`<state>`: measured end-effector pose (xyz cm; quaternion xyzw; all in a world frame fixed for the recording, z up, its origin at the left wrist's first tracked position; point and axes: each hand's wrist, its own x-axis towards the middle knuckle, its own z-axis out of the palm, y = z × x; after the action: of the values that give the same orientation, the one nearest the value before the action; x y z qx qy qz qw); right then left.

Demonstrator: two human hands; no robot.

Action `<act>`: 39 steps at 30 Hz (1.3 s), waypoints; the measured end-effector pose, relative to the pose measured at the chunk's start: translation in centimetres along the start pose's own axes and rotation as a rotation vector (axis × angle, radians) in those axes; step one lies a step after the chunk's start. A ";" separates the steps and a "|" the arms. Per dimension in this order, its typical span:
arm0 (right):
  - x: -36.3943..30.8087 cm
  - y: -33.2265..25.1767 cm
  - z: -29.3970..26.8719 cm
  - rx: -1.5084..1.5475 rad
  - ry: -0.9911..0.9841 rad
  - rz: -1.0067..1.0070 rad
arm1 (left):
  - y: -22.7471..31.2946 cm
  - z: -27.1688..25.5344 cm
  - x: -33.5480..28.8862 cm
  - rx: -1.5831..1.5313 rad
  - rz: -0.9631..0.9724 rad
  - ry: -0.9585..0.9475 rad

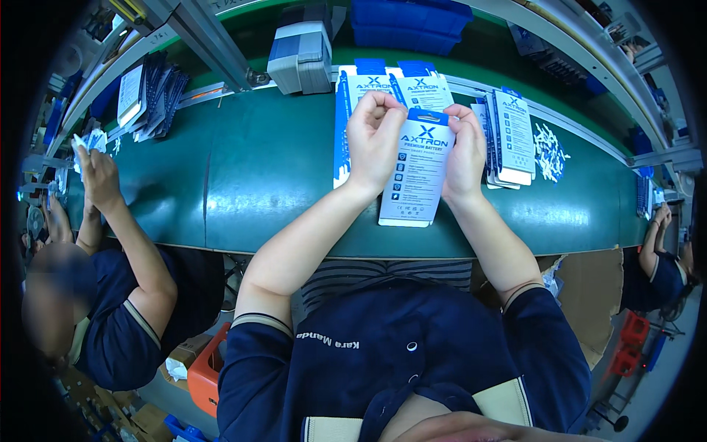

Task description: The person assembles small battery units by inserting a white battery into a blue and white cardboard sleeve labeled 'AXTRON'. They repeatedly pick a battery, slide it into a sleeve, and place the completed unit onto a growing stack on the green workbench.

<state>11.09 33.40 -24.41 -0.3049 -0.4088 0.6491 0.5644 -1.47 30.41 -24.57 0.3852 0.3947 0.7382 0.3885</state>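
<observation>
Upright in front of me is a flat white and blue battery package with a hang-hole tab at its top. My left hand pinches it near the upper left corner, fingers curled in. At the upper right edge, my right hand grips it with thumb and bent fingers close to the tab. Similar packages lie in stacks on the green table just behind my hands. To the right of my right hand leans another stack of these packages, beside a pile of small white and blue pieces.
A banded block of flat cartons and a blue bin stand at the back. More packages lean at the far left, near a metal post. Co-workers sit at left and far right.
</observation>
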 end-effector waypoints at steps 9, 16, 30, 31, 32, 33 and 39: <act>-0.1 0.3 0.3 0.004 -0.051 -0.080 | -0.6 0.0 -0.1 -0.010 0.043 -0.058; 0.0 0.7 -0.1 -0.078 -0.144 -0.278 | -0.3 0.7 -0.4 0.029 0.212 -0.058; 0.5 -0.4 -0.3 -0.131 -0.178 -0.066 | -0.5 0.5 -0.3 0.108 0.062 -0.119; 0.7 -0.4 -0.3 -0.121 -0.157 -0.058 | -0.4 0.4 -0.1 0.155 0.035 -0.142; 0.9 -0.4 -0.3 -0.112 -0.136 -0.050 | -0.4 0.2 0.0 0.203 0.009 -0.164; 1.1 -0.4 -0.4 -0.104 -0.113 -0.041 | -0.1 0.1 0.2 0.232 -0.047 -0.207; 1.7 -0.4 -0.4 -0.100 -0.047 -0.029 | 0.5 -0.7 1.5 0.156 -0.152 -0.295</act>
<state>11.31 35.11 -24.11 -0.3114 -0.4582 0.6267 0.5480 -2.78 31.32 -24.02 0.4875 0.4176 0.6091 0.4658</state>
